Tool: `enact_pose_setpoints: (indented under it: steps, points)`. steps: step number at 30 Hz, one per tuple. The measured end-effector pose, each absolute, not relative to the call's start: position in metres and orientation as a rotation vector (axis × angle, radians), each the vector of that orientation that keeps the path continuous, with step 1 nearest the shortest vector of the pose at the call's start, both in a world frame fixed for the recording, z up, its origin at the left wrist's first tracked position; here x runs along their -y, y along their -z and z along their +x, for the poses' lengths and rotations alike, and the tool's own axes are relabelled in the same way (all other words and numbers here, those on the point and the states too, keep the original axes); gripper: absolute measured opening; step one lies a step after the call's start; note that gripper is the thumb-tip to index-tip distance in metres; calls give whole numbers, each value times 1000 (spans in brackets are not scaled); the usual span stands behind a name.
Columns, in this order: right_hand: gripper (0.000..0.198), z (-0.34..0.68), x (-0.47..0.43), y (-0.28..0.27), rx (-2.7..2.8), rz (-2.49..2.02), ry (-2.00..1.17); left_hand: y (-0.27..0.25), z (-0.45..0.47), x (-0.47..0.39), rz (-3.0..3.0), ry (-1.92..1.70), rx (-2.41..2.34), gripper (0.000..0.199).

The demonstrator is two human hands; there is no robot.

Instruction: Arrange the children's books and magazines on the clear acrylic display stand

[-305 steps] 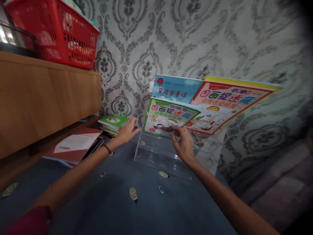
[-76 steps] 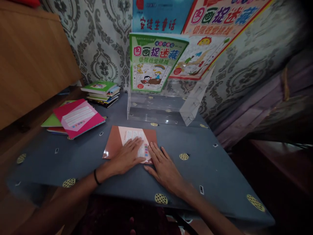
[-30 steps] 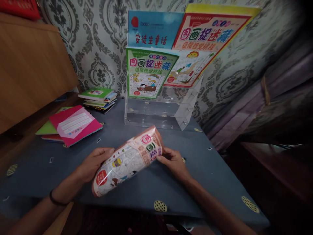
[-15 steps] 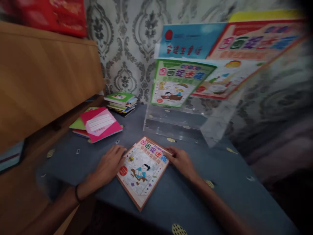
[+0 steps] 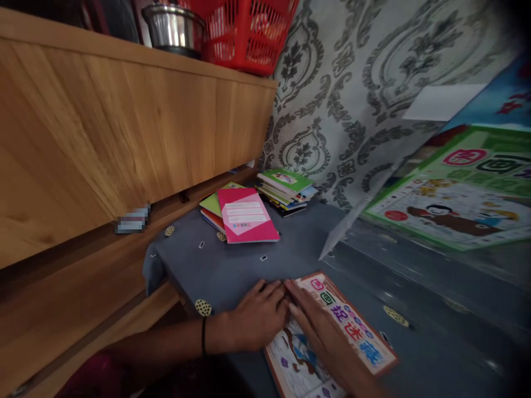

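Both hands [image 5: 262, 315] — on the brown-bordered book [image 5: 347, 323]

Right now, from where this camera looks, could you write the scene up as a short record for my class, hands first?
Left hand: at the brown-edged book, black band on wrist
Right hand: on the cover, fingertips close to the left's
Brown-edged book: face up, partly covered
Nearer pile: pink book on top
Farther stack: green book on top
Clear stand: holds green-bordered book
Cabinet: metal pot and red basket on top
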State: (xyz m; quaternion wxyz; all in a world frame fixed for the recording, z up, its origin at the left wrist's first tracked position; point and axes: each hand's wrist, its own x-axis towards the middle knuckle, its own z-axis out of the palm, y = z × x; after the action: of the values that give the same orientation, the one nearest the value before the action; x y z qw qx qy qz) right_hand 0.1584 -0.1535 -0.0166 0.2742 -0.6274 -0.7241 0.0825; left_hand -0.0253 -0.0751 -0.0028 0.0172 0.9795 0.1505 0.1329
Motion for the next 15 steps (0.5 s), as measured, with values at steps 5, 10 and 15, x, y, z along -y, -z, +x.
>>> enact_pose_setpoints:
  steps: [5,10,15]
  points:
    - [49,198,151,20,1972,-1791,-155,3,-23,73,3019,-424,-471,41]
    - [52,228,158,28,1907,-1911,57,1,-25,74,3011,-350,-498,42]
    - [52,231,171,36,1933,-1936,147,-10,-24,73,3078,-327,-470,37]
